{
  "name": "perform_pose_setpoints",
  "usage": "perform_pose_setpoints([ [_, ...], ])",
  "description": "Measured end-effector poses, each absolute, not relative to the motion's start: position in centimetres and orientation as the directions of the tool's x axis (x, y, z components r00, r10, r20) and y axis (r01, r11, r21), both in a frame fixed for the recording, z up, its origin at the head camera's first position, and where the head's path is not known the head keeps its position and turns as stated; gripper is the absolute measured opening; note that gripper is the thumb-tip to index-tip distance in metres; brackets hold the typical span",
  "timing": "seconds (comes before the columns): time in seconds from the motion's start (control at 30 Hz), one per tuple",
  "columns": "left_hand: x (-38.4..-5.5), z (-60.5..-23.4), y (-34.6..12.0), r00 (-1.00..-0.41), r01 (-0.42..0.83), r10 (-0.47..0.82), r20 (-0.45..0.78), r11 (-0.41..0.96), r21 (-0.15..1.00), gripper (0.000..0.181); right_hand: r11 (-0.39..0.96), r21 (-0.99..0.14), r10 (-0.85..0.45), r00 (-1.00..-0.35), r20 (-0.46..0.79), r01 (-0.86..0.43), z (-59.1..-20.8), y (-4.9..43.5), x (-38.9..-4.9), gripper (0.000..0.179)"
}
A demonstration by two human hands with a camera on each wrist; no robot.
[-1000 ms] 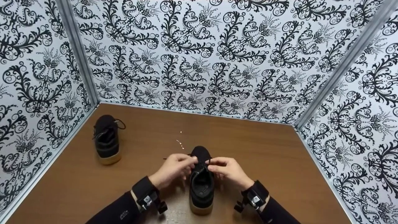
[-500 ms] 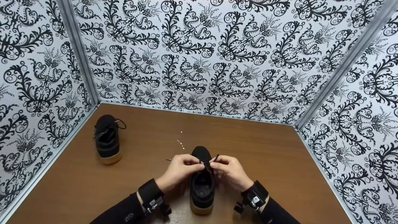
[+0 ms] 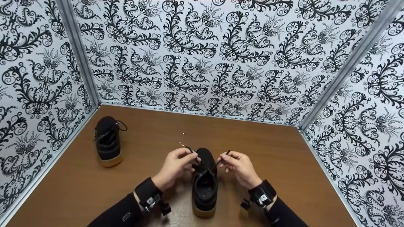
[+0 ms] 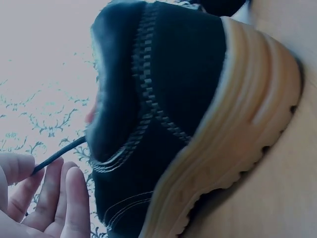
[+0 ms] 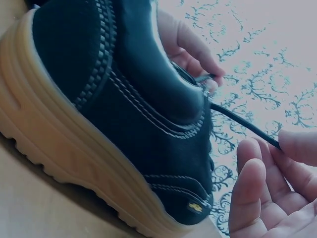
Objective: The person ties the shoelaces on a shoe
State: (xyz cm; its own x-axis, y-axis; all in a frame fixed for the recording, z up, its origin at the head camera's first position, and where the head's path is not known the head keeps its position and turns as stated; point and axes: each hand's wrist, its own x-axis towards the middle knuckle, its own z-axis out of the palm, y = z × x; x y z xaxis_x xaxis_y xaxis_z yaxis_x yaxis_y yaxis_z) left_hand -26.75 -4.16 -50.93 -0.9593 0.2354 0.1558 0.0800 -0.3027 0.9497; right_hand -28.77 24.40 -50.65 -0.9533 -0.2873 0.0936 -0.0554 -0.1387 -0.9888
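A black shoe (image 3: 204, 206) with a tan rubber sole stands on the table between my hands, heel toward me. My left hand (image 3: 175, 165), at the shoe's left side, pinches one end of its dark shoelace (image 4: 62, 151) between thumb and forefinger. On the other side, my right hand (image 3: 238, 165) pinches the other lace end (image 5: 245, 124) with thumb and forefinger. Both lace ends stretch outward from the shoe's throat. In the right wrist view, the left hand's fingers (image 5: 198, 49) show behind the collar. White stitching runs along the shoe's side.
A matching black shoe (image 3: 109, 142) with a looped lace stands at the back left of the brown table (image 3: 258, 142). Patterned black-and-white panels (image 3: 202, 56) wall the table in behind and at both sides. Small white specks (image 3: 181, 143) show beyond the near shoe's toe.
My hands came together over the lacing half a second ago. They have since moved apart and slightly forward, each drawing a lace end outward. Both shoes stay where they were.
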Motion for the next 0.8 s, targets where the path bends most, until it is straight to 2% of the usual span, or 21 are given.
perform_pose_setpoints([
  [0.27, -27.9, -50.3, -6.0, -0.972, 0.076, 0.186, 0.143, -0.330, 0.941, 0.030, -0.145, -0.988, -0.230, -0.970, 0.081, -0.048, -50.3, 26.1, -29.7, 0.026],
  [0.8, -29.2, -48.6, -6.9, -0.986, 0.095, 0.101, 0.135, -0.335, 0.937, 0.024, -0.138, -0.986, -0.139, -0.984, 0.111, -0.092, -48.7, 26.1, -31.1, 0.023],
])
